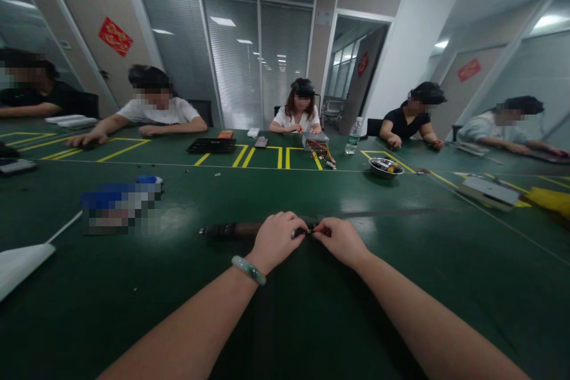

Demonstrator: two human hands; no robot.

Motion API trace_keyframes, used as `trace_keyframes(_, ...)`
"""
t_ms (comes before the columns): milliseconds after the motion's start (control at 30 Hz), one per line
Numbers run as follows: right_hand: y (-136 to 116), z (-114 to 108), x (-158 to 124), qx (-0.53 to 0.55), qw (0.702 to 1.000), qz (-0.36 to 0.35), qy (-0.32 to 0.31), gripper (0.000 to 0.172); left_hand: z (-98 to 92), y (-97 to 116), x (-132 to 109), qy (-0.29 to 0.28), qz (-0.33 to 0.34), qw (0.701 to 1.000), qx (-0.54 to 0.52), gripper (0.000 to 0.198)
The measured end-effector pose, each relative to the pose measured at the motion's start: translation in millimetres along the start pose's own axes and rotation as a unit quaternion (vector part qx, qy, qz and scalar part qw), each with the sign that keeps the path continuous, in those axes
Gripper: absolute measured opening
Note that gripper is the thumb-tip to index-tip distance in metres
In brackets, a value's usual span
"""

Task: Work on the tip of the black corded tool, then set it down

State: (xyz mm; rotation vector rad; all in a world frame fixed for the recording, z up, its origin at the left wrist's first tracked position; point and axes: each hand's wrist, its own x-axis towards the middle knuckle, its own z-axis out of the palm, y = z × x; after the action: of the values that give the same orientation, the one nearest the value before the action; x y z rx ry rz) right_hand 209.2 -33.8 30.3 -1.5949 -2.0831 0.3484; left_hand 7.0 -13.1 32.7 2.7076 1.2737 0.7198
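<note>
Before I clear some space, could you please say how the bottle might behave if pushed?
The bottle would probably tip, being tall and narrow. Being round, it could then roll across the flat table. Seemingly clear plastic, it may flex.

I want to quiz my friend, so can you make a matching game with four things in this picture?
1. bangle
2. small dark piece
3. bottle
4. metal bowl

A. standing upright
B. holding yellow things
C. around the left wrist
D. at the fingertips of the left hand and right hand

Pairs: 1-C, 2-D, 3-A, 4-B
</note>
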Motion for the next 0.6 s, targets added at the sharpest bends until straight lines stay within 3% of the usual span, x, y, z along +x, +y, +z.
trace_keyframes(333, 2.0, 5.7, 4.2, 0.001, 1.0, -0.019, 0.025, 0.011, -3.3, 2.1, -0.7, -0.008, -0.009, 1.0, -0.002, 0.017)
trace_keyframes(600, 0.8, 7.4, 6.4, -0.089, 0.987, -0.115, 0.065, 0.014, -2.2, 0.8, -1.9, 0.002, 0.003, 1.0, 0.0, 0.017)
